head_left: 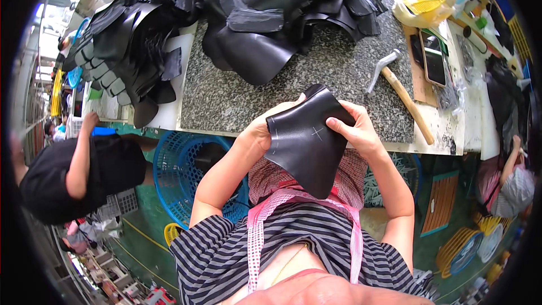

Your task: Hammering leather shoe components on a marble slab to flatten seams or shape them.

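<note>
A black leather piece with pale chalk-like marks hangs between my hands, over my lap at the table's front edge. My left hand grips its left side, with the fingers partly behind it. On the other side my right hand pinches the upper right edge, thumb on top and fingers behind. To the right on the speckled stone slab lies a hammer with a wooden handle and a curved metal head. A pile of black leather pieces covers the slab's far part.
More black pieces are heaped at the left. A phone and a yellow bag lie at the right. Below the table stands a blue basket. One person in black is at the left, another person at the far right.
</note>
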A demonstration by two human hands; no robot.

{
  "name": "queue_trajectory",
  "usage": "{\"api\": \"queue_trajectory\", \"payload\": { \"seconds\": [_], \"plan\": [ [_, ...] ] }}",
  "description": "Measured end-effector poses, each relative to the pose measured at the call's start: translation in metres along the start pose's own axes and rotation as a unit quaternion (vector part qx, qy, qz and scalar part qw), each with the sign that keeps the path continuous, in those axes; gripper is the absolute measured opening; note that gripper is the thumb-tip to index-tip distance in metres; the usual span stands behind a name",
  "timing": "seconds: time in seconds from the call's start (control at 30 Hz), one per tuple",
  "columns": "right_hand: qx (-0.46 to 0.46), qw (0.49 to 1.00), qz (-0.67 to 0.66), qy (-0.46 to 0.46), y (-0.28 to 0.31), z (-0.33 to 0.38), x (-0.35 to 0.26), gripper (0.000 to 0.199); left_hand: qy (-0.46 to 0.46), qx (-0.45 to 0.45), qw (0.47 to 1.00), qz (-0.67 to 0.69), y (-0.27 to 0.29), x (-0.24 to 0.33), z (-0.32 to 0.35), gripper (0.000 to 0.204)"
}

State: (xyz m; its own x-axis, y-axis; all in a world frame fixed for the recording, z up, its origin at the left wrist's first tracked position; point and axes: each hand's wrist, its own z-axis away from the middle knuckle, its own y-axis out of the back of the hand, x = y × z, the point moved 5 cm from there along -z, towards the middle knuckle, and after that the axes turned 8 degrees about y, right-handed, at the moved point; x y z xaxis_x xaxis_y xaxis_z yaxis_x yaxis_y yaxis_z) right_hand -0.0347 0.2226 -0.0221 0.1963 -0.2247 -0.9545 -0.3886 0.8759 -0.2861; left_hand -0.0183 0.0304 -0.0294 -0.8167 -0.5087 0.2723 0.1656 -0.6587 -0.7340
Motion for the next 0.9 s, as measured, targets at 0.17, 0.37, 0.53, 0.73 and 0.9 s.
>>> {"api": "queue_trajectory", "payload": {
  "seconds": [0.17, 0.37, 0.53, 0.73, 0.9],
  "plan": [
    [-0.04, 0.996, 0.075, 0.027, -0.004, -0.007, 0.003, 0.03, -0.031, 0.004, 0.998, 0.052, 0.023, -0.007, 0.005, 0.031],
    [-0.093, 0.985, 0.141, 0.032, -0.042, -0.014, -0.005, 0.032, 0.081, -0.211, 0.921, 0.319, 0.075, -0.017, 0.022, 0.049],
    [-0.044, 0.893, 0.299, 0.332, -0.026, -0.018, -0.059, 0.031, -0.13, 0.044, 0.99, 0.035, 0.171, -0.019, 0.111, 0.054],
    [0.391, 0.716, 0.341, 0.466, 0.199, -0.065, -0.186, 0.022, -0.189, 0.446, 0.849, -0.211, 0.341, -0.061, 0.229, 0.061],
    [0.533, 0.628, 0.47, 0.317, 0.353, -0.141, -0.246, 0.068, -0.08, 0.634, 0.673, -0.372, 0.467, -0.125, 0.292, 0.068]
  ]
}}
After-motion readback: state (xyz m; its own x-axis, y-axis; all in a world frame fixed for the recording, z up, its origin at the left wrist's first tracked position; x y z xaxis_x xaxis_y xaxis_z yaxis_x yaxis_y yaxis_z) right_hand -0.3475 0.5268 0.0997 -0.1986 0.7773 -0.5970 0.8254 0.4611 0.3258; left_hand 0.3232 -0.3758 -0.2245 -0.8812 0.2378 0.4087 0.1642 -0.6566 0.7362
